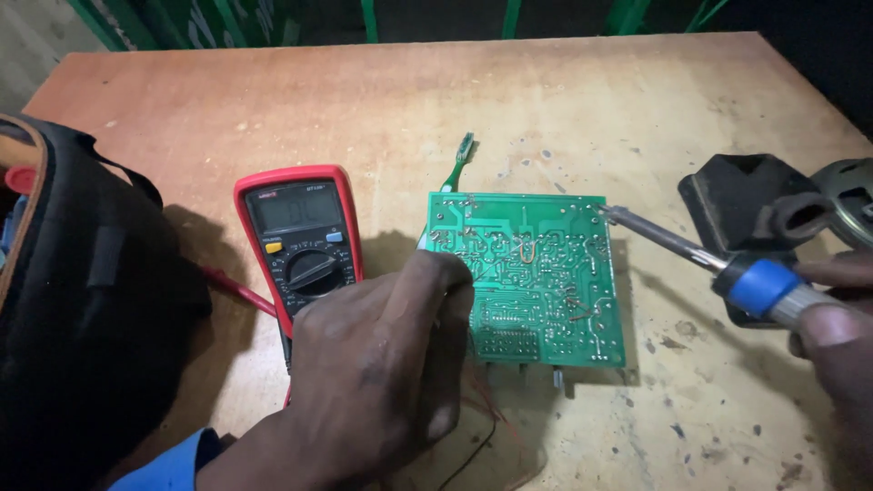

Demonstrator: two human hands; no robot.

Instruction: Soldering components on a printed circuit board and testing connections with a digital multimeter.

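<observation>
A green circuit board (536,273) lies solder side up on the wooden table (382,109). My left hand (382,364) rests on the board's left edge with fingers curled, pressing it down. My right hand (837,336) grips the blue-and-grey handle of a soldering iron (718,264). The iron's metal tip touches the board's upper right corner. A thin green strip sticks out behind the board's top left.
A red and black multimeter (300,241) lies left of the board, with a red lead beside it. A black bag (82,300) fills the left edge. A black stand (746,200) and a round speaker (850,200) sit at the right. Thin wires trail near the front edge.
</observation>
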